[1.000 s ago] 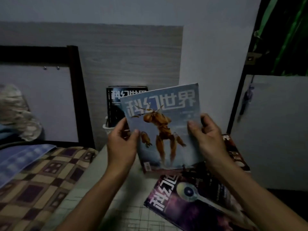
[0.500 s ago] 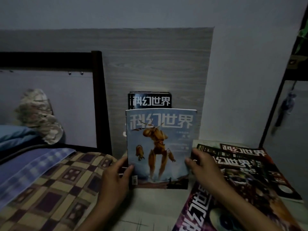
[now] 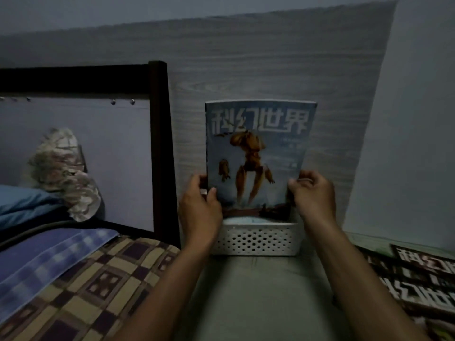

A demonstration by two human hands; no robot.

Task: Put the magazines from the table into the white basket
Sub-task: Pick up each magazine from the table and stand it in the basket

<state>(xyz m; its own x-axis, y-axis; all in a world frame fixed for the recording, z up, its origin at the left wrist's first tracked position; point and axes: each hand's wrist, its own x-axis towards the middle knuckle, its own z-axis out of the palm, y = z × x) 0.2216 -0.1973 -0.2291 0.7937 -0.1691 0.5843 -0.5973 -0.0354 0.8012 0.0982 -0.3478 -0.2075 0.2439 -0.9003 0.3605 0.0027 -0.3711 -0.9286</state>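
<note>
A blue magazine (image 3: 258,153) with an orange robot on its cover stands upright, its lower edge inside the white perforated basket (image 3: 256,238) against the wood-grain wall. My left hand (image 3: 199,207) grips its lower left edge. My right hand (image 3: 312,193) grips its lower right edge. The magazine hides whatever stands behind it in the basket. Several dark magazines (image 3: 416,284) lie flat on the table at the right.
The grey-green table (image 3: 258,296) runs forward from the basket. A bed with a checked blanket (image 3: 81,289) and a dark frame post (image 3: 162,148) borders the table on the left. A white wall stands at the right.
Both hands have carried the blue magazine forward and lowered it upright into the basket, in front of the black magazine seen earlier. The view has swung left and closer.
</note>
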